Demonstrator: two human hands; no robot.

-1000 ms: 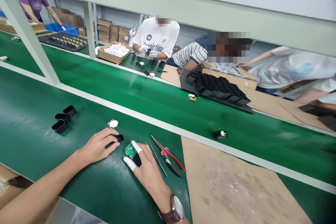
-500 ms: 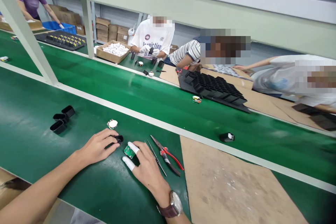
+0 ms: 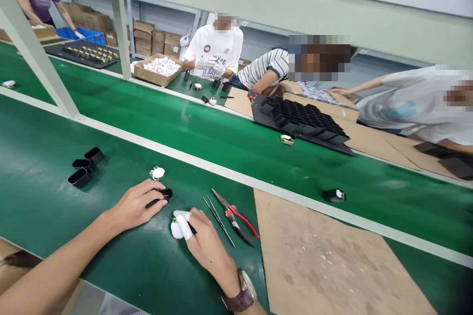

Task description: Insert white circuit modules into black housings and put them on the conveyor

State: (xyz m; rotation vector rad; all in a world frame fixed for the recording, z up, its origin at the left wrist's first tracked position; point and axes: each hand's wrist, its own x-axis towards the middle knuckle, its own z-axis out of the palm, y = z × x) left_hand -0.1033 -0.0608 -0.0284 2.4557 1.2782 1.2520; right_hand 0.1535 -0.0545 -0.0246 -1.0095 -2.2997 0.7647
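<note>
My left hand (image 3: 142, 203) is closed around a black oval plastic case (image 3: 168, 195) on the green bench, its open end showing. In my right hand (image 3: 203, 236), the thumb and index finger wear white finger cots and pinch a small circuit board (image 3: 176, 229). A white pad on the board faces me, and the fingers hide much of the rest. Just beyond my left hand lies another circuit board with a white round pad (image 3: 158, 173). Tweezers (image 3: 219, 221) and red-handled long-nose pliers (image 3: 236, 216) lie to the right of my right hand.
Three black cases (image 3: 80, 177) stand to the left. A cardboard sheet (image 3: 332, 256) covers the bench at right. Past a pale rail (image 3: 166, 150), a green conveyor belt (image 3: 221, 142) carries a black case (image 3: 334, 195) and a board (image 3: 287, 140). Several co-workers sit or stand opposite.
The board in my right fingers was green side up and now shows its white pad. My left hand keeps its hold on the case. Pieces on the belt have shifted right.
</note>
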